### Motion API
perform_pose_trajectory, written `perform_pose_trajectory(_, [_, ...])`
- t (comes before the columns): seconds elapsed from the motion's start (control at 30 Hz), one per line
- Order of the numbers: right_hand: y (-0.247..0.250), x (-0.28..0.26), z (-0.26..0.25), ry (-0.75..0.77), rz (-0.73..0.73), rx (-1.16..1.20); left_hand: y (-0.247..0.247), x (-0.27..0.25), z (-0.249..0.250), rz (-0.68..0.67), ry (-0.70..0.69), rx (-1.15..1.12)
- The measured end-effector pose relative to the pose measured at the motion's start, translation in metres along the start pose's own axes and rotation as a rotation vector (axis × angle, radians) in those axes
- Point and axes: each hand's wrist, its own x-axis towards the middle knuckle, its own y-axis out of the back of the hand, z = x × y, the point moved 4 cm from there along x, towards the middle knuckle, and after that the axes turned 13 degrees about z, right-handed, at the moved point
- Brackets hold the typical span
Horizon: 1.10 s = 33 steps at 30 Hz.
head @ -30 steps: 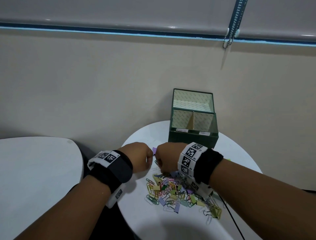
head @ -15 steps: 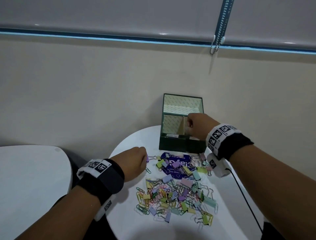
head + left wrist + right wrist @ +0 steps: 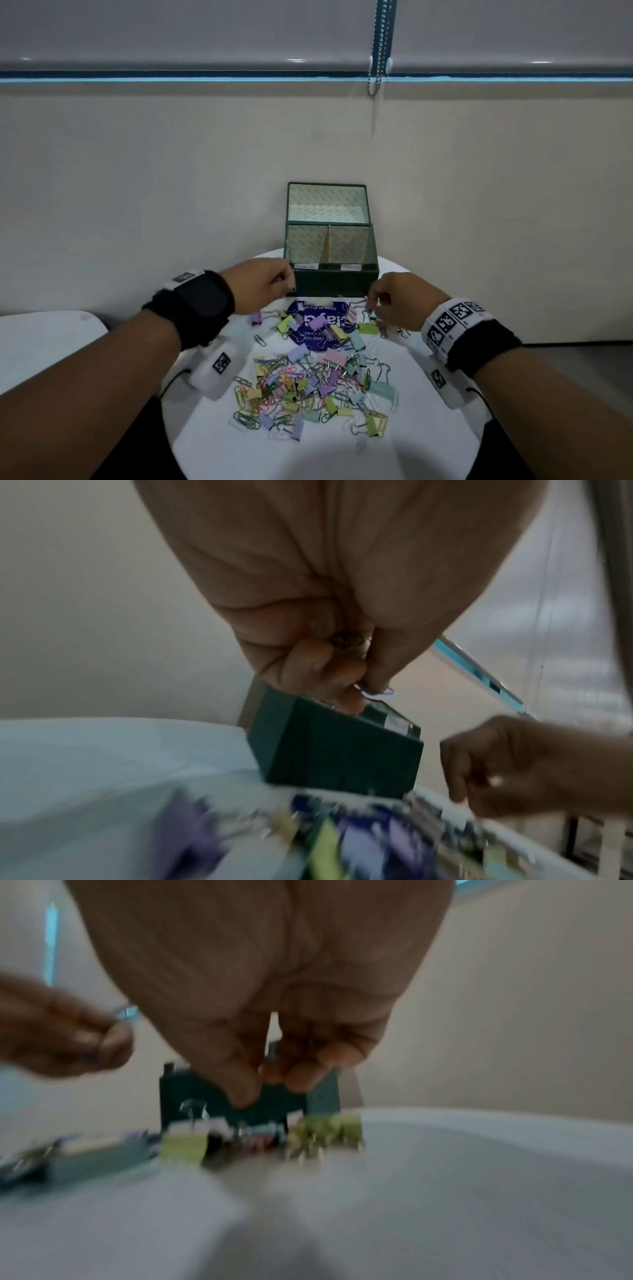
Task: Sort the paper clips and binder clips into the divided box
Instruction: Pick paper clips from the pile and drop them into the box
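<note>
The dark green divided box (image 3: pixel 330 284) stands open at the back of the round white table (image 3: pixel 428 428), its two front compartments split by a tan divider. My left hand (image 3: pixel 286 286) hovers at the box's front left corner. It pinches a blue paper clip (image 3: pixel 377 693) between thumb and finger. My right hand (image 3: pixel 375 306) is low over the binder clips just right of the box front. In the blurred right wrist view its fingers (image 3: pixel 301 1080) are curled with nothing seen between them. A mixed pile of pastel clips (image 3: pixel 308 387) lies in front.
A purple printed sticker (image 3: pixel 318 329) lies under the nearest clips. A second white table (image 3: pixel 44 342) stands to the left across a dark gap. The beige wall is right behind the box, and a blind chain (image 3: pixel 376 51) hangs above.
My right hand left the box's right compartment and came down to the clips in front. My left hand moved up from the pile to the box's left corner, carrying the paper clip.
</note>
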Motion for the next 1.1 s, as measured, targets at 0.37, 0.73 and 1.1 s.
perform_pose_trajectory(0.37, [-0.013, -0.021, -0.003, 0.021, -0.072, 0.091, -0.005, 0.106, 0.067, 0.171, 0.138, -0.162])
perform_pose_trajectory(0.73, [-0.024, -0.024, -0.005, 0.106, -0.02, 0.07, -0.008, 0.102, 0.08, 0.004, 0.131, -0.399])
perform_pose_trajectory(1.1, [-0.022, -0.019, -0.011, 0.086, -0.099, 0.169, -0.053, 0.025, 0.076, -0.324, -0.379, 0.481])
